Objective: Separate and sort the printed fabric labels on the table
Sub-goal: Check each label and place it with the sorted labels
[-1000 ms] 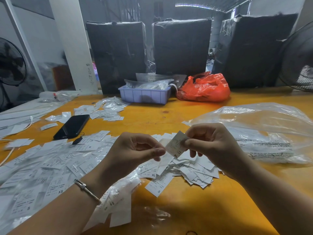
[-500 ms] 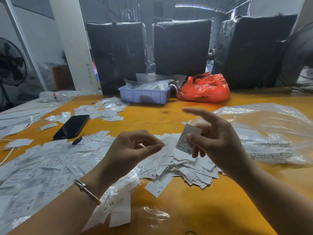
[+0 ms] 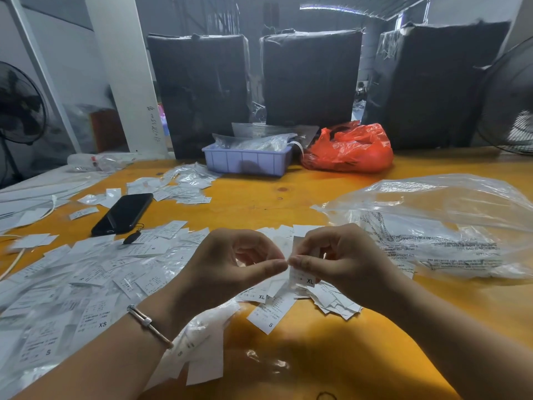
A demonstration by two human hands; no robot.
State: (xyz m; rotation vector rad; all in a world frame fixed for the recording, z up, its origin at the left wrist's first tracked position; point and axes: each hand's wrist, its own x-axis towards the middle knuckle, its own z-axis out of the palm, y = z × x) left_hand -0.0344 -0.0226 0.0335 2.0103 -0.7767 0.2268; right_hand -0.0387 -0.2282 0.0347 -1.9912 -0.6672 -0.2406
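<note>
Orange table [image 3: 331,356]: labels [image 3: 86,272], phone [image 3: 122,213], tray [image 3: 248,161], clear bag [image 3: 438,226], red bag [image 3: 350,150].

The pinched label [image 3: 302,277] reads "XL"; loose labels on the table show "XL" [image 3: 261,296], "S" [image 3: 270,324], "XS" [image 3: 102,324].

Table [image 3: 259,203]: both hands meet over its near middle, left hand [image 3: 230,269] and right hand [image 3: 343,264] thumb-tips touching, with an XL label [image 3: 302,277] between the right fingers [image 3: 305,259] above a small label pile [image 3: 323,298]. Left of the hands lies a wide spread of labels [image 3: 72,278], the phone [image 3: 122,213] behind it; to the right lies a plastic bag [image 3: 432,223]. At the far edge the tray [image 3: 248,161] sits left of, and just beside, a crumpled bag [image 3: 349,148], three wrapped bales [image 3: 311,76] standing behind both.
</note>
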